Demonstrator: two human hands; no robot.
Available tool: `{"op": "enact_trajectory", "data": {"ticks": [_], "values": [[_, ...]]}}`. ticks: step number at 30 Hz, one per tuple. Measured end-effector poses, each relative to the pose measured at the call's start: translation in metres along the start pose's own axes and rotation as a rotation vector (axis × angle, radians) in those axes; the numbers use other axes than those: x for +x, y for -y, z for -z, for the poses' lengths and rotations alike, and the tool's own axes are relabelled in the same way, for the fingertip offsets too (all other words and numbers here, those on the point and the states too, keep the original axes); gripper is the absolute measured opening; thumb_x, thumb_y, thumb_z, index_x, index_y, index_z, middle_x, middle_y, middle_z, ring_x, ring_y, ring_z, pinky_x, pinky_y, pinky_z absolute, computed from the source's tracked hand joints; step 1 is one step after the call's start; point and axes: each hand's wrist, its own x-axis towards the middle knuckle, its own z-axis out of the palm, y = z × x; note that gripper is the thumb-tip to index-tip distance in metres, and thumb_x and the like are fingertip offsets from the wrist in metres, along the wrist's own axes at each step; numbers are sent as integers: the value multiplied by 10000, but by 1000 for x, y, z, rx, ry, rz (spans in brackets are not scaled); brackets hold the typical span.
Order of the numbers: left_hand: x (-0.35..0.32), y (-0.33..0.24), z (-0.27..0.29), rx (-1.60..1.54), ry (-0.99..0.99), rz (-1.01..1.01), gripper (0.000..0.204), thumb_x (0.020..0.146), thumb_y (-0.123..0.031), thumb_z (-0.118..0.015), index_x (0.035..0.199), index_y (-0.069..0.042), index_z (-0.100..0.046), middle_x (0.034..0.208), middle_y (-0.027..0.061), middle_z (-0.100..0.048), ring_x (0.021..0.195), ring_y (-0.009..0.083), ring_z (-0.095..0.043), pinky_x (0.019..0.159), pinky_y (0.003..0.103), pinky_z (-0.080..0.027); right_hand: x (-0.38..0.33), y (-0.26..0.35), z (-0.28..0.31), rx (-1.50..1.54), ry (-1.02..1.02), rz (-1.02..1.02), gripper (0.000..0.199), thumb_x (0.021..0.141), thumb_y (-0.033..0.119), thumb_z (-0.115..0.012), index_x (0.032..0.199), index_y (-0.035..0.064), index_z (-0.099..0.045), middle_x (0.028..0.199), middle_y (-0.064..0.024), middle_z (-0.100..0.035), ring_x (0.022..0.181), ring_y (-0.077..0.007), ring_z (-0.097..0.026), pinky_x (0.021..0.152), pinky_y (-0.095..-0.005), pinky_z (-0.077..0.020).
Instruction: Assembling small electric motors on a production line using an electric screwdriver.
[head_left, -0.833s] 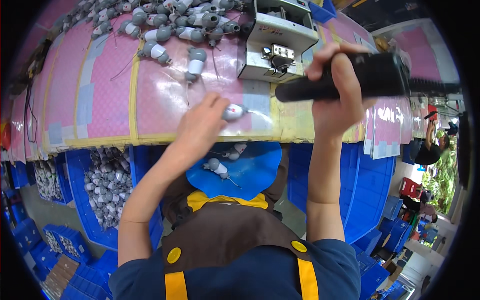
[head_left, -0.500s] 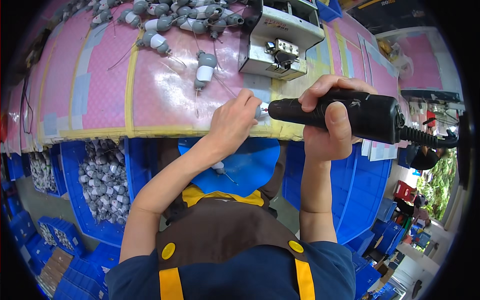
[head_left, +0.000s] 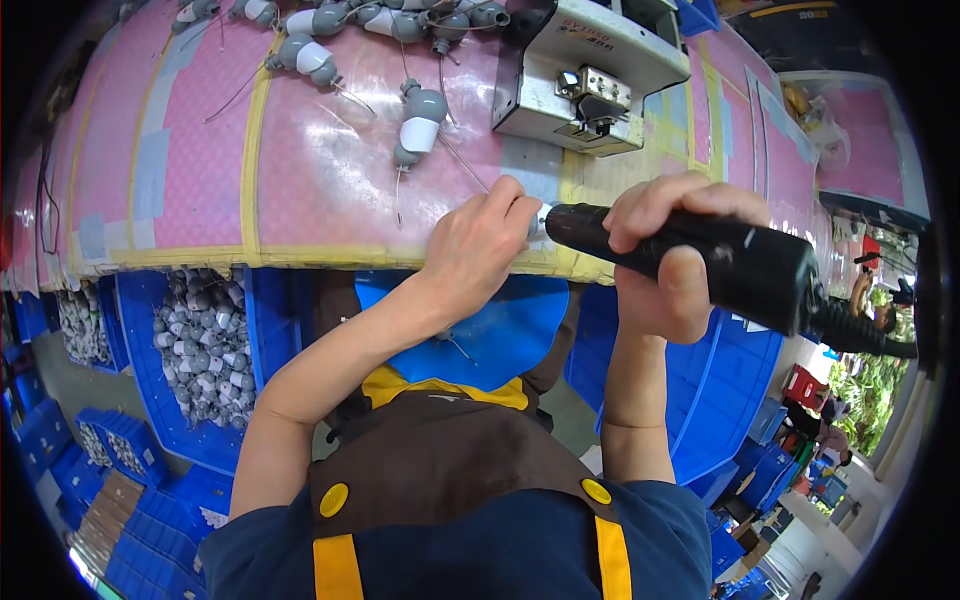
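Note:
My right hand wraps around a black corded electric screwdriver, held nearly level with its nose pointing left. That nose meets the white end of a small grey-and-white part, pinched in my left hand just above the bench's front edge. My left fingers cover most of this part, and the screwdriver's tip is hidden against it. A thin wire runs from my left fingers up toward a loose grey-and-white bulb-shaped part lying on the bench.
More bulb-shaped parts with wires lie at the back of the pink, taped bench. A silver metal machine stands behind my right hand. Below the edge are a blue bin of parts and a blue sheet over my lap.
The screwdriver's rear end has dipped and its nose now sits closer against the part. Both hands keep their grip. The whole view has shifted slightly, with the bench objects appearing larger.

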Motion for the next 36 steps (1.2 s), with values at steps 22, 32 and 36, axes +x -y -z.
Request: {"op": "enact_trajectory", "data": {"ticks": [22,32,36], "values": [[-3,5,-9,61,-63,-63,346,664,5,-577,1005,-32,-529,869,104,-461,705,266,-546,588,372,-483,-7,-2,11,95,112,30,448,753,217,-741,1027,32,-438,749,-130,-557,599,-188,-550,548,-303,-490],[-8,-5,62,-21,103,-30,384,767,-211,-662,1064,-22,-508,1034,179,-501,854,382,-571,712,419,-478,39,37,27,126,-166,32,323,860,274,-498,1026,0,-535,843,-125,-546,627,-179,-490,640,-336,-409],[39,12,72,344,3,264,430,793,-340,-651,1096,-60,-526,959,205,-541,849,377,-581,678,432,-485,90,20,41,-196,-234,181,489,789,336,-589,1085,-48,-531,959,-177,-593,733,-222,-558,747,-364,-447]]}}
